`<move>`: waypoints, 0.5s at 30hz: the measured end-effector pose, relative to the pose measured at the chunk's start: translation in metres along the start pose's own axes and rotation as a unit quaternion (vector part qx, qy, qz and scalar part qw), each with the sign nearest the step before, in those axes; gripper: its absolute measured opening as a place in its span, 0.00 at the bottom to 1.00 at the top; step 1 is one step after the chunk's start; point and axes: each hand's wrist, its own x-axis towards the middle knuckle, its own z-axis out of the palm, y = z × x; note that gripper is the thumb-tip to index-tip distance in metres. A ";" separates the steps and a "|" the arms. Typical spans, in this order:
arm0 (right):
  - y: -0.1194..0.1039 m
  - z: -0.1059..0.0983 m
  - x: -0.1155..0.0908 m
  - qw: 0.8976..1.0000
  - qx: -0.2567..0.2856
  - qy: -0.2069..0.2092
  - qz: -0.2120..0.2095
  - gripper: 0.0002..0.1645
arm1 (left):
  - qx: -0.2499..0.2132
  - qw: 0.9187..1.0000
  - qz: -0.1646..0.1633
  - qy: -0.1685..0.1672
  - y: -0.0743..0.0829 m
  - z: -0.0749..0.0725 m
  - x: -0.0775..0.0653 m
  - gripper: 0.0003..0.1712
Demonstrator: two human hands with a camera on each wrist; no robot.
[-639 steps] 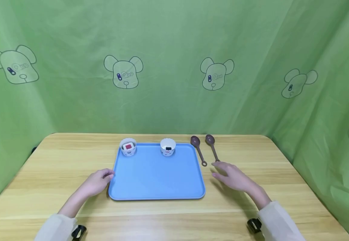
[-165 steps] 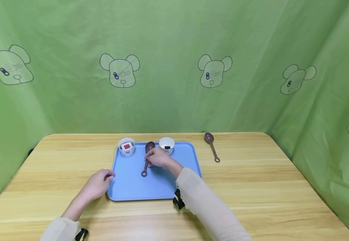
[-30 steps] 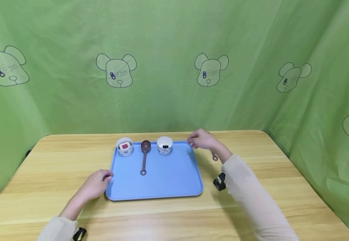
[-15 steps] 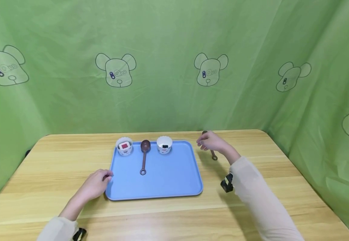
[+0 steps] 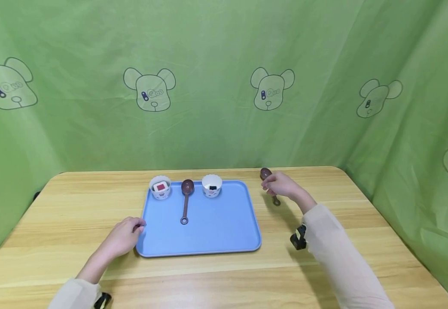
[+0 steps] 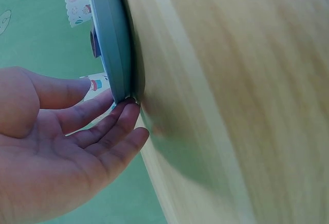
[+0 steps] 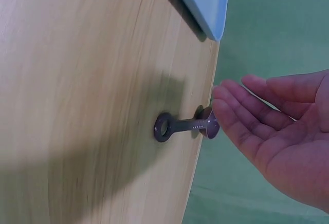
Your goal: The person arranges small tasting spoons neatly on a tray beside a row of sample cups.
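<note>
Two hands (image 5: 121, 237), two spoons (image 5: 187, 187), two cups (image 5: 210, 194), one tray (image 5: 217, 225)

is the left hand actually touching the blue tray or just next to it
Touching. The left wrist view shows fingertips of the left hand meeting the edge of the blue tray, with no gap there.

Blue tray (image 5: 216, 231) on wooden tabletop (image 5: 193, 283)
Left-hand fingers (image 5: 140, 221) touch the tray's left edge, right-hand fingers (image 5: 269, 183) over a brown spoon (image 5: 264, 172) to its right; another spoon (image 5: 185, 201) lies on it, bowl between two white cups (image 5: 211, 193).
</note>
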 end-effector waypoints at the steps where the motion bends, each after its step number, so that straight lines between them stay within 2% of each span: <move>1: 0.001 0.000 0.000 1.000 0.002 0.001 0.001 0.18 | 0.000 1.000 0.000 0.000 0.000 0.000 0.000 0.13; 15: 0.011 -0.006 -0.004 1.000 -0.007 0.017 0.009 0.18 | -0.001 1.000 -0.006 -0.001 0.001 -0.001 -0.001 0.14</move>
